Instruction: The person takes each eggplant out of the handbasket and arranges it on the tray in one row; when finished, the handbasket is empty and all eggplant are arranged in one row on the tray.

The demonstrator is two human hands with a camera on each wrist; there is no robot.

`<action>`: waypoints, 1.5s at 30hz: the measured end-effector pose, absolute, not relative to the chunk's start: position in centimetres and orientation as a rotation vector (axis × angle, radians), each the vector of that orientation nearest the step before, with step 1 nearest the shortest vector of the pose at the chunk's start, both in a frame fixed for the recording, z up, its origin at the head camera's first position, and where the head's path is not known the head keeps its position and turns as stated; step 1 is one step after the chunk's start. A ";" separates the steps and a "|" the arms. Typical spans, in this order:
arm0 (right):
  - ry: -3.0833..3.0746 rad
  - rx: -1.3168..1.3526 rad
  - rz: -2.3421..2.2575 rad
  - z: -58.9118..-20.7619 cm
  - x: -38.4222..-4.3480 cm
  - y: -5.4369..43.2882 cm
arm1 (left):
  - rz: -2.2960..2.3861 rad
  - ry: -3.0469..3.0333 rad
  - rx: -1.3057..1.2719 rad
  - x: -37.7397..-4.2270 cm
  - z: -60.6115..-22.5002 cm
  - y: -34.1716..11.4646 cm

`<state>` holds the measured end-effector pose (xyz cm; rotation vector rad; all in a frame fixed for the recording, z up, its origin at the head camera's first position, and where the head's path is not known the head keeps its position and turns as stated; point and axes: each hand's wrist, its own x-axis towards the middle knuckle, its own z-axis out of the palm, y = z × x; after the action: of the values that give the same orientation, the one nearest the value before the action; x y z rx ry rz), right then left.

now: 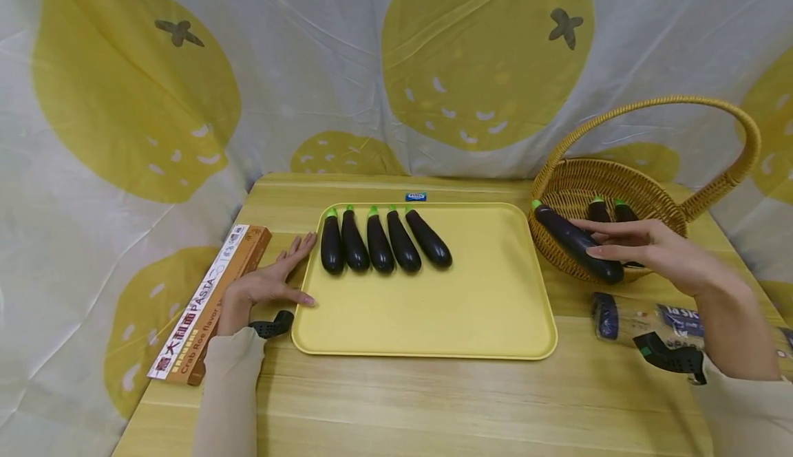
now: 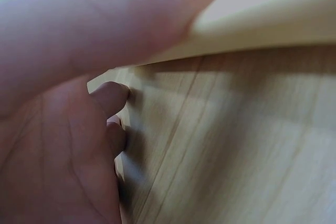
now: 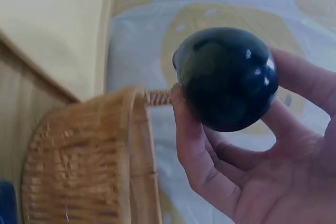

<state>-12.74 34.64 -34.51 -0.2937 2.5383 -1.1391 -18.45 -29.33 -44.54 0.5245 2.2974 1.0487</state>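
Observation:
A dark purple eggplant [image 1: 576,241] with a green stem is pinched between the thumb and fingers of my right hand [image 1: 659,250], over the front left rim of a wicker basket [image 1: 560,261]. The right wrist view shows the rounded end of this eggplant [image 3: 228,80] in the fingers. Two more eggplants [image 1: 624,210] lie inside the basket, partly hidden by the hand. Several eggplants [image 1: 380,243] lie in a row on the left of a yellow tray [image 1: 427,319]. With fingers spread, my left hand [image 1: 272,281] rests at the tray's left edge, its thumb touching the rim.
An orange and white pasta box [image 1: 207,302] lies left of my left hand. A clear bag of pasta [image 1: 644,319] lies under my right forearm, in front of the basket. A small blue packet [image 1: 416,197] sits behind the tray. The basket's tall handle [image 1: 657,101] arches above it.

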 end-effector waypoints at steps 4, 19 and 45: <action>2.481 -0.361 -1.161 -34.8 -13.0 31.3 | 1.048 2.303 0.535 -18.5 -44.6 -29.3; 2.413 -0.303 -1.232 -40.7 -18.6 20.0 | 1.062 2.293 0.549 -18.7 -44.7 -29.1; 2.375 -0.364 -1.187 -42.3 -20.3 16.7 | 1.058 2.300 0.555 -18.4 -44.6 -29.4</action>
<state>-20.27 16.68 -42.30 -0.3639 2.3749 -1.1868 -18.43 -29.38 -44.63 0.5546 2.3003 1.0583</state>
